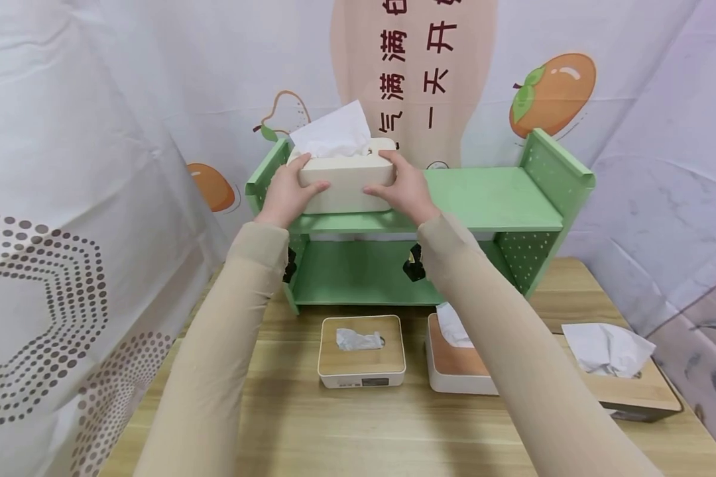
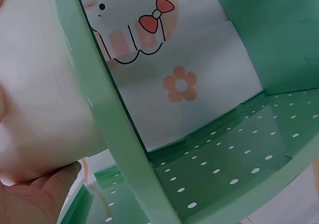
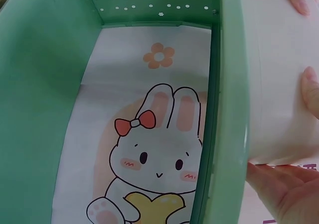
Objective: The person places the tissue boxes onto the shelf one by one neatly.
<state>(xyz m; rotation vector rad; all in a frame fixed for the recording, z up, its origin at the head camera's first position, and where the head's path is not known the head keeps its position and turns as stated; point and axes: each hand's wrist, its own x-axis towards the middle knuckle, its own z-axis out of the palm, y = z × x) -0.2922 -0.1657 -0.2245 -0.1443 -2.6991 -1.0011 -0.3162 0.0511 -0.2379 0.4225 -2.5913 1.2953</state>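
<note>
A cream tissue box (image 1: 347, 187) with a white tissue (image 1: 337, 129) sticking up from its top is at the left end of the upper shelf of a green rack (image 1: 489, 199). My left hand (image 1: 288, 192) grips the box's left side, thumb across the front. On the opposite side my right hand (image 1: 408, 191) holds it the same way, thumb also on the front face. Both wrist views show the box (image 2: 45, 84) close against the green shelf edge (image 3: 233, 104), with part of each hand along its side.
On the wooden table (image 1: 334, 437) before the rack stand three more tissue boxes: a small wood-topped one (image 1: 362, 371), a white one with a brown top (image 1: 462, 381) partly behind my right sleeve, and a dark-sided one (image 1: 656, 391) at right. Side panels (image 1: 557, 165) rise at the rack's ends.
</note>
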